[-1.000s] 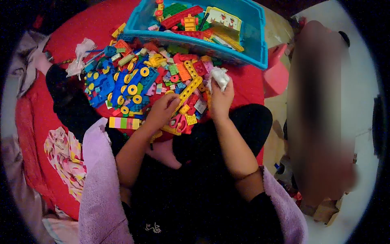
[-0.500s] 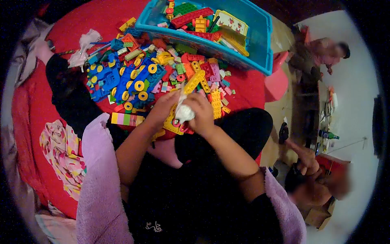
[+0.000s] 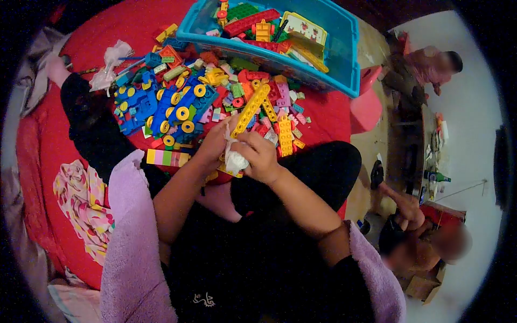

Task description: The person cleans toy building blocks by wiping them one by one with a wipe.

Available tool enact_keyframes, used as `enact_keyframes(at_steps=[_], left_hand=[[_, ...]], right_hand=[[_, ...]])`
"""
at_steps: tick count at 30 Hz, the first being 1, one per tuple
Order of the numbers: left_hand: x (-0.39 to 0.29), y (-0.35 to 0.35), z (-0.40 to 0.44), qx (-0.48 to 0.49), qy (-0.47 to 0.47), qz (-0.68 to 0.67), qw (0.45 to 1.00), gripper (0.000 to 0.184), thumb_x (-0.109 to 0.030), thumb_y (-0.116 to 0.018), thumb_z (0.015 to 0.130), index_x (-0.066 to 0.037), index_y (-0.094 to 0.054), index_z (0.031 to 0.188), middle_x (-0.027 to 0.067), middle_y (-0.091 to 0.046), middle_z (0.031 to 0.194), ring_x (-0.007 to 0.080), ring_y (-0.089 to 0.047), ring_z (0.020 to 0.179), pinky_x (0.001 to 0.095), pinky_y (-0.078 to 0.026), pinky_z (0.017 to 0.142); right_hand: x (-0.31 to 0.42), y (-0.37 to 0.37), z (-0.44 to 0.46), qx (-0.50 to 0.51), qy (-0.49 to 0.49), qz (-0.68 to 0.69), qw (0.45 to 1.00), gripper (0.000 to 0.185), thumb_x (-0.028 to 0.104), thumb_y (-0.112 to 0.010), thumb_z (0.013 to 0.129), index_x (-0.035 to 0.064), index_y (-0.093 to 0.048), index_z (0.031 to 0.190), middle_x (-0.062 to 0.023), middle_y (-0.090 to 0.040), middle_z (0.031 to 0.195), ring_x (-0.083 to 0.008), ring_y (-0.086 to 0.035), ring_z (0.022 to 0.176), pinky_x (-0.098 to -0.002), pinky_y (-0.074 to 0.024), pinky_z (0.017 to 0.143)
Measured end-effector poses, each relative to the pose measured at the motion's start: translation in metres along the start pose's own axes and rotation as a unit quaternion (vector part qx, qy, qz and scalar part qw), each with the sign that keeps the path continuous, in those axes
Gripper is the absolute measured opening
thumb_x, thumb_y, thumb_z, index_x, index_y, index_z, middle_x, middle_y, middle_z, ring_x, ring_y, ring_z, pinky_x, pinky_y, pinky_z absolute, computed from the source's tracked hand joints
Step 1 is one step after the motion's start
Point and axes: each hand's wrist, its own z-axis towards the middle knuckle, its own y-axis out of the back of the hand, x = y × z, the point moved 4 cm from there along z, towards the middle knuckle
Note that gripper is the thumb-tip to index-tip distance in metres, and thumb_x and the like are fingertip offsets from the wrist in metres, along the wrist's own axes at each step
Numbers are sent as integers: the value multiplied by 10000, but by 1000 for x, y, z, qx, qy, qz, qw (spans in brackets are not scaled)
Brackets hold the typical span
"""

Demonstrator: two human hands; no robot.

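My left hand (image 3: 214,146) is closed around the lower end of a long yellow building-block beam (image 3: 251,110), which slants up and to the right. A crumpled white tissue (image 3: 236,161) is bunched between my hands. The fingers of my right hand (image 3: 260,157) are curled onto the tissue, pressing it near the beam's lower end. Part of a yellow piece shows beneath my hands, mostly covered by them. Just right of my right hand stands a studded yellow brick (image 3: 285,136). Blue pieces with yellow wheels (image 3: 180,110) lie to the upper left.
Loose bricks spread over the red cloth (image 3: 323,121). Behind them is a blue bin (image 3: 269,53) holding more pieces. A striped brick row (image 3: 168,157) lies left of my hands, a patterned cloth (image 3: 81,199) farther left. A pink stool (image 3: 366,110) and two people are at right.
My hands and the white tissue have shifted slightly left and down. The yellow beam has tilted more upright, and more of its length shows.
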Motion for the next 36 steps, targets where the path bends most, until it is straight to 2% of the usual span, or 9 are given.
enact_keyframes(at_steps=[7, 14, 16, 20, 23, 26, 29, 33, 36], left_hand=[[13, -5, -6, -2, 48, 81, 996, 350, -292, -393, 933, -81, -495, 1192, 2, -566, 820, 51, -528, 604, 185, -426, 504], [16, 3, -7, -12, 50, 103, 993, 348, -281, -407, 929, -78, -488, 1200, 2, -573, 839, 55, -535, 637, 180, -433, 531], [12, 7, -6, 20, 36, 46, 998, 353, -273, -420, 924, -72, -474, 1209, 15, -576, 898, 75, -556, 721, 205, -454, 606], [10, 13, -4, -30, 3, -2, 1000, 360, -269, -425, 922, -69, -455, 1220, 27, -567, 960, 95, -558, 805, 231, -455, 677], [5, 15, -2, 47, -149, 143, 977, 365, -271, -429, 921, -67, -442, 1223, 35, -558, 999, 106, -550, 861, 245, -452, 716], [9, 12, 1, -13, 2, -19, 1000, 361, -279, -439, 919, -63, -449, 1208, 28, -559, 1006, 101, -550, 875, 249, -448, 725], [9, 4, 2, 23, 2, -67, 997, 353, -275, -431, 922, -64, -455, 1205, 29, -561, 1004, 102, -551, 884, 255, -450, 737], [2, -1, -3, -24, -14, 108, 994, 349, -269, -414, 929, -58, -466, 1201, 32, -564, 1001, 106, -558, 877, 256, -464, 723], [14, -4, -8, -12, 46, 23, 999, 344, -270, -405, 931, -65, -481, 1197, 16, -573, 943, 88, -567, 780, 222, -470, 631]], right_hand=[[-56, 35, 8, -145, -242, -74, 956, 282, -20, -580, 608, 27, -579, 887, -146, -532, 883, -319, -535, 825, -354, -443, 704], [-47, 26, 4, -107, -226, -96, 963, 311, -37, -574, 588, 35, -564, 891, -146, -532, 895, -331, -524, 864, -383, -429, 732], [-27, 11, 1, -45, -144, -33, 988, 420, -4, -636, 514, 70, -575, 923, -153, -549, 940, -339, -554, 861, -388, -478, 710], [16, -16, -13, 70, -24, 38, 997, 382, 102, -647, 552, 100, -584, 930, -107, -570, 951, -292, -577, 844, -365, -496, 651], [21, -15, -11, 111, -3, 48, 993, 378, 108, -653, 559, 103, -585, 932, -102, -570, 955, -283, -578, 845, -355, -497, 639], [13, -11, -7, 64, -25, 48, 996, 370, 124, -663, 563, 104, -586, 924, -101, -570, 936, -281, -580, 832, -358, -496, 625], [7, -7, -4, 36, -32, 34, 998, 359, 117, -683, 560, 110, -594, 907, -107, -570, 911, -285, -584, 816, -362, -494, 623], [-23, 2, -4, -58, -111, -10, 992, 310, 27, -675, 582, 50, -571, 872, -146, -533, 890, -305, -563, 771, -343, -473, 644], [-45, 28, 7, -138, -221, -62, 963, 311, -71, -566, 569, 17, -568, 867, -150, -517, 902, -326, -533, 831, -360, -441, 723]])
